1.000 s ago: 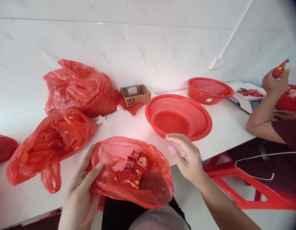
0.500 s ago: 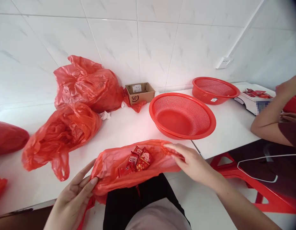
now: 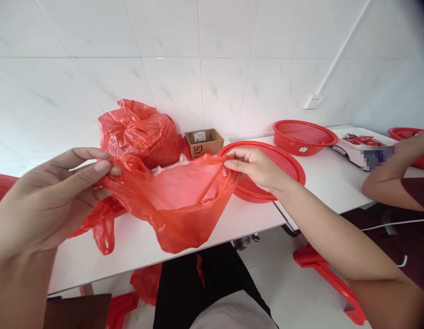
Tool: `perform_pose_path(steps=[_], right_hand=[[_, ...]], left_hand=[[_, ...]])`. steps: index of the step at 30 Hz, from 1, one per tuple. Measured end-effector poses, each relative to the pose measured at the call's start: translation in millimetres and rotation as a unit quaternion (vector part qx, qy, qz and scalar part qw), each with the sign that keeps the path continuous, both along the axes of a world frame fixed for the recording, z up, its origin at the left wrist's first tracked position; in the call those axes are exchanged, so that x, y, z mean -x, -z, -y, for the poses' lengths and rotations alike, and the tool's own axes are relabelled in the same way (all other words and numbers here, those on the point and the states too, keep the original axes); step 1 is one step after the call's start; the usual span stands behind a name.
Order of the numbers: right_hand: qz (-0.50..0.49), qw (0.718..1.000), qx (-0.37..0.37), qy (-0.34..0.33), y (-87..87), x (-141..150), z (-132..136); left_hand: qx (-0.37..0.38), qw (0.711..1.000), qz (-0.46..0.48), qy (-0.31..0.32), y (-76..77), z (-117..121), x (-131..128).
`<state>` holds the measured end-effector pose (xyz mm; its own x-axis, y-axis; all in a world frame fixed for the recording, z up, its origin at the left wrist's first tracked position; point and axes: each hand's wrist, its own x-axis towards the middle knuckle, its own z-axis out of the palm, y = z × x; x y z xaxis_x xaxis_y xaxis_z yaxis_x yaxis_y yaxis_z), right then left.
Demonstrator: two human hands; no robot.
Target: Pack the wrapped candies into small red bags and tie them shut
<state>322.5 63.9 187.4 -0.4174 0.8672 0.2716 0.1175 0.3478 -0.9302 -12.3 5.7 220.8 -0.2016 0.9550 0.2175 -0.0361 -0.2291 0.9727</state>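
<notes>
A thin red plastic bag (image 3: 187, 228) hangs stretched between my two hands above the table's front edge, its mouth spread wide. My left hand (image 3: 66, 192) pinches the left rim between thumb and fingers. On the other side, my right hand (image 3: 258, 169) grips the right rim, in front of a large red colander (image 3: 287, 167). The small packets in the bag are hidden from this angle. Behind the bag on the left lies another crumpled red bag (image 3: 104, 228), partly covered by my left hand and the held bag.
A full red bag (image 3: 139, 132) leans by the wall, beside a small cardboard box (image 3: 206, 142). Farther right stand a second red colander (image 3: 303, 137) and a scale (image 3: 356, 153) bearing red packets. A co-worker's arm (image 3: 386, 176) rests at the right. Below sits a red stool (image 3: 328, 278).
Both hands have lifted the bag up and forward from my lap over the table edge. The packets have gone out of sight. My view has tilted up slightly.
</notes>
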Motion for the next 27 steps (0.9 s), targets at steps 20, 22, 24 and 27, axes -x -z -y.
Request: perform_pose_path(steps=[20, 22, 24, 27], right_hand=[[-0.261, 0.959, 0.101, -0.036, 10.2, 13.8, -15.4], [-0.249, 0.963, 0.102, -0.029, 8.1, 15.9, -10.9], [-0.225, 0.970, 0.092, -0.016, 2.1, 17.1, -2.5], [-0.206, 0.978, 0.019, 0.004, -14.3, 17.8, 15.5]], left_hand=[[0.226, 0.918, -0.324, 0.027, 24.6, -7.8, 17.8], [0.205, 0.967, -0.140, 0.054, 23.7, -2.2, 12.2], [0.137, 0.990, -0.022, 0.024, 17.1, 3.3, 4.8], [-0.002, 0.999, 0.014, -0.048, -0.4, 8.5, -1.8]])
